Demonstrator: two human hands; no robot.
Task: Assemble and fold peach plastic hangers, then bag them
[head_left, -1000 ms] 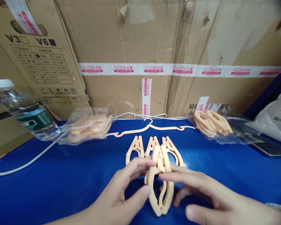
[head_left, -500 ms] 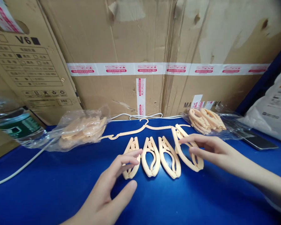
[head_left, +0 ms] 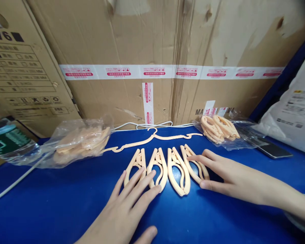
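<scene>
Several folded peach-coloured hangers lie side by side on the blue table. My left hand is open, its fingers spread over the leftmost folded hanger and the second folded hanger. The third folded hanger lies untouched between my hands. My right hand has its index finger and thumb around the rightmost folded hanger, which rests at the end of the row. Behind the row, an unfolded hanger lies with its hook pointing away from me.
A clear bag of hangers sits at left, beside a water bottle. A second bag of hangers lies at right, by a dark phone and a white package. Large cardboard boxes and a white cable are behind.
The rightmost folded hanger has come down into line with the others, in my right hand. My left hand has spread its fingers and moved onto the two left hangers. The view shifted slightly.
</scene>
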